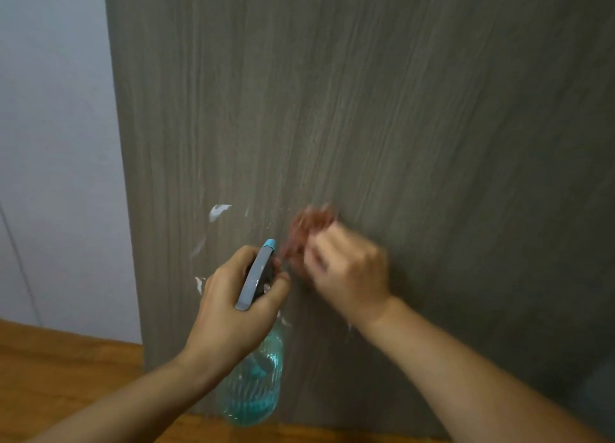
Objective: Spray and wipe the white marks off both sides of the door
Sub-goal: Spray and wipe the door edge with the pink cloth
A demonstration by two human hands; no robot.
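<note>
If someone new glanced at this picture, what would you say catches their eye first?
Probably the two hands low against the grey-brown door: the right hand, blurred with motion, holds a reddish cloth against the wood, and the left hand grips a spray bottle of blue liquid. Next come the white marks, smeared on the door just left of the hands.

The grey-brown wood-grain door stands upright. White marks smear its lower part, left of a blurred reddish cloth pressed against the door. The spray bottle, clear with blue liquid and a grey trigger head with a blue nozzle, hangs nozzle toward the door, just below and left of the cloth.
</note>
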